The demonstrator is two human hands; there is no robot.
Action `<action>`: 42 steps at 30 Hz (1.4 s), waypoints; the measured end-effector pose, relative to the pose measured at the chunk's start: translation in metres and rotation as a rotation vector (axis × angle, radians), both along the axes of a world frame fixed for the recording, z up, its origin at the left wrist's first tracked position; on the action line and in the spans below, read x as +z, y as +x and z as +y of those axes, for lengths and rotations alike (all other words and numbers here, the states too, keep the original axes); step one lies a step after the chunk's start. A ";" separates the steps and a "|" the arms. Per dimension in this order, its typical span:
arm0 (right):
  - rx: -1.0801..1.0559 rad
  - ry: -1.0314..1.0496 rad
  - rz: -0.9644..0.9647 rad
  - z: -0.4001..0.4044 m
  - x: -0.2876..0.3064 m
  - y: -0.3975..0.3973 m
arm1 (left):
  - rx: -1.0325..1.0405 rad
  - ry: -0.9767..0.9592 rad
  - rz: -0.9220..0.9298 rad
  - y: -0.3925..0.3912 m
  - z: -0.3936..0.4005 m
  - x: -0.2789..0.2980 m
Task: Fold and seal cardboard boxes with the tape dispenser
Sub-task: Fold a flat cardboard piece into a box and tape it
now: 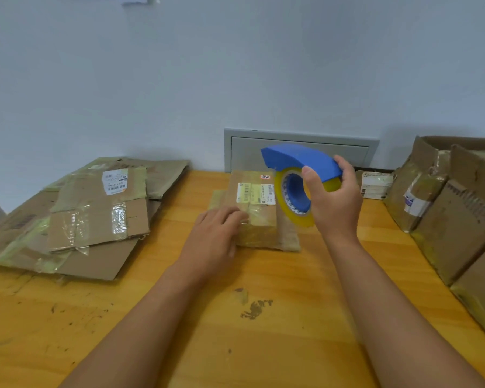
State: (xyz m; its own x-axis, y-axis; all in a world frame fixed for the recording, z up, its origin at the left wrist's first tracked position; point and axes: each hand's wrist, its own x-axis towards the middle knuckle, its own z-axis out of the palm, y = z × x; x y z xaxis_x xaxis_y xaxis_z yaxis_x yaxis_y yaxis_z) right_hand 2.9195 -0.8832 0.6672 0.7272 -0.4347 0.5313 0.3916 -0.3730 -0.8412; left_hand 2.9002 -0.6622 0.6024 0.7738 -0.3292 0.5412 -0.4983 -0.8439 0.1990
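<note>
A small cardboard box (259,217) wrapped in clear tape, with a white shipping label on top, sits at the middle of the wooden table (179,317). My left hand (217,233) lies flat with straight fingers pressing on the box's near left corner. My right hand (333,197) grips a blue tape dispenser (297,161) holding a yellowish tape roll, raised just right of and above the box, thumb through the roll's core.
A pile of flattened, taped cardboard boxes (90,217) covers the table's left side. Several assembled boxes (454,208) stand along the right edge. A small labelled parcel (375,184) lies at the back right. A grey wall panel (247,152) is behind the table.
</note>
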 end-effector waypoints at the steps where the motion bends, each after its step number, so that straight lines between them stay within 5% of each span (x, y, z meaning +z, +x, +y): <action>1: -0.026 0.002 0.003 -0.003 -0.003 0.002 | 0.022 0.029 -0.001 -0.003 -0.003 0.002; 8: -0.123 -0.022 0.086 -0.006 -0.043 0.008 | 0.066 0.171 -0.077 0.005 -0.052 -0.006; 15: -0.134 0.017 0.088 -0.009 -0.053 0.010 | 0.195 0.028 -0.148 0.010 -0.035 -0.001; 32: -0.182 0.036 0.076 -0.020 -0.058 0.019 | 0.336 0.107 0.107 0.012 -0.011 0.001; 38: -0.165 0.030 0.051 -0.022 -0.062 0.019 | 0.189 -0.132 0.066 0.026 -0.015 -0.004; 42: -0.149 0.046 0.059 -0.026 -0.063 0.022 | -0.008 -0.097 0.069 0.024 0.004 0.000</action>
State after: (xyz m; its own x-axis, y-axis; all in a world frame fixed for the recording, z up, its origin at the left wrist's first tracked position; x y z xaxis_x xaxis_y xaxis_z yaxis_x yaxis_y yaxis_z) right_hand 2.9414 -0.9088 0.6047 0.6819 -0.5634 0.4664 0.2841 -0.3836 -0.8787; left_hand 2.9246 -0.6579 0.6020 0.8080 -0.2842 0.5162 -0.4870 -0.8153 0.3134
